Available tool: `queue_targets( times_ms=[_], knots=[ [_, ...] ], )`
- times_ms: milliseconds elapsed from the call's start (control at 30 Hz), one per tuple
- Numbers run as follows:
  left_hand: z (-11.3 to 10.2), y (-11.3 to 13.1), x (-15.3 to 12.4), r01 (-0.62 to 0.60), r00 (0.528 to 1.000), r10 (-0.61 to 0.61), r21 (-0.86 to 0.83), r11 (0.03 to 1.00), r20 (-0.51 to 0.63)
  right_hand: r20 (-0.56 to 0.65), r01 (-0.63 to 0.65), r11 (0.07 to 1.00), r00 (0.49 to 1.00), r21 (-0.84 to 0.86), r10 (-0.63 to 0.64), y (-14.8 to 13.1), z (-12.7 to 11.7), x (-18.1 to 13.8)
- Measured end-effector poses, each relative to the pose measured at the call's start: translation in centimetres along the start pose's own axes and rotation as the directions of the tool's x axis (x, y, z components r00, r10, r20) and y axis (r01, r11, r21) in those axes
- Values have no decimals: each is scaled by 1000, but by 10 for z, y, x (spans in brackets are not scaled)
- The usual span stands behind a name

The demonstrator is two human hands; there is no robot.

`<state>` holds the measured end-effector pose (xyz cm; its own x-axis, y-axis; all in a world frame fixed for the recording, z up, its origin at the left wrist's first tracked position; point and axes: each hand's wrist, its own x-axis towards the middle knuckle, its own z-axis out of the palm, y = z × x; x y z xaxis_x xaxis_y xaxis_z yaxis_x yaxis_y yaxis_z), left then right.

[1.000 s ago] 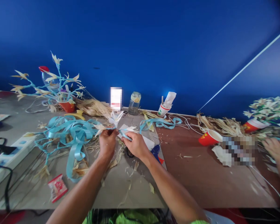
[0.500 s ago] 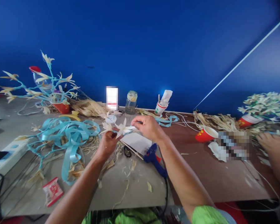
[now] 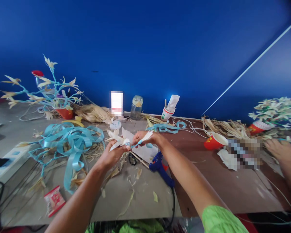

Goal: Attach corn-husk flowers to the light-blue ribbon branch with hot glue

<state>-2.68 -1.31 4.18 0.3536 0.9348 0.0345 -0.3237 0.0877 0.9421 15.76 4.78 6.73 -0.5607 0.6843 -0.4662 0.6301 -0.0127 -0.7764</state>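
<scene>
My left hand (image 3: 111,154) is closed around the base of a cream corn-husk flower (image 3: 115,137), held just above the table. My right hand (image 3: 147,139) pinches a light blue ribbon (image 3: 137,142) that runs from the flower's stem, with a husk petal between its fingers. Both hands hover over a white sheet (image 3: 142,149). A blue glue gun (image 3: 163,169) lies just below my right forearm. A big tangle of the same blue ribbon (image 3: 70,139) lies to the left of my left hand.
A red cup with a blue-stemmed flower branch (image 3: 63,110) stands back left. A glass jar (image 3: 137,107), a paper cup (image 3: 167,113) and a red cup (image 3: 214,141) line the back. Another person's hand (image 3: 281,150) rests at far right. A power strip (image 3: 5,160) lies left.
My right hand has come down and back toward the left hand, pulling the blue ribbon close to the flower. The left hand keeps its hold on the flower.
</scene>
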Motion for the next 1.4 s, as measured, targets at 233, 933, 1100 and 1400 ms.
queue_targets(
  times_ms=[233,933,1100,1400],
  knots=[
    [8,2,10,-31,947,-70,-307,951,-313,-681,304,930,638,-207,-361,0,38,-7],
    [6,3,6,62,975,-74,-66,996,-212,-749,361,926,641,106,-164,-12,66,-16],
    [6,3,5,66,985,-85,-126,990,-147,-754,448,878,633,171,-176,-11,73,-15],
    [9,-1,7,101,975,-130,-161,982,-183,-773,560,676,634,479,22,-8,83,-8]
  ],
)
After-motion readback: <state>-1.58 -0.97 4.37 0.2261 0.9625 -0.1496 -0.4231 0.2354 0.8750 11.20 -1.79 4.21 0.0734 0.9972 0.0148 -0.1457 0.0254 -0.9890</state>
